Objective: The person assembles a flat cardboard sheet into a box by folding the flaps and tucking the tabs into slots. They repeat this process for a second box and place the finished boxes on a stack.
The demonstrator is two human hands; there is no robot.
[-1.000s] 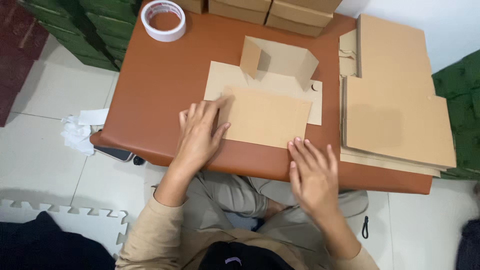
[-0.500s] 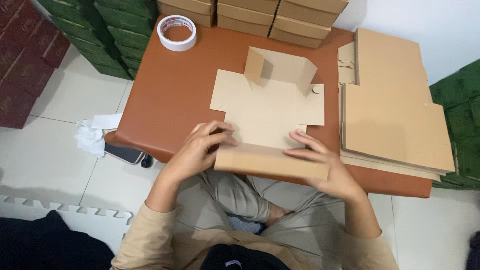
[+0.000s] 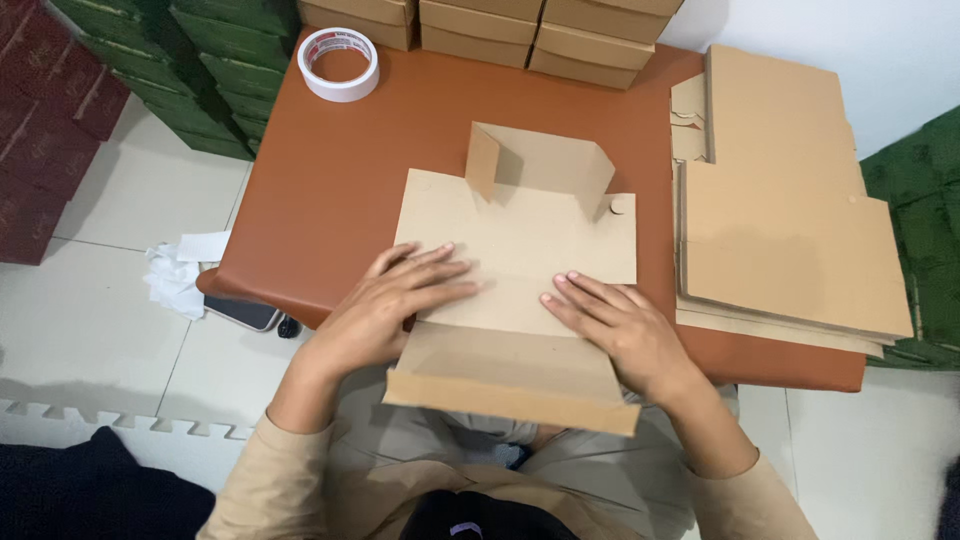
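Both hands lay flat, open, gripping nothing: left hand [image 3: 395, 305] at 9 o'clock, right hand [image 3: 612, 325] at 3 on cardboard box blank [image 3: 520, 240], centre of table [image 3: 330, 190]; near flap [image 3: 510, 375] ran 9-to-3, equidistant.

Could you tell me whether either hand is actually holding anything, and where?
Nothing is gripped. The left hand and right hand press flat, fingers spread, on the middle panel of the cardboard box blank.
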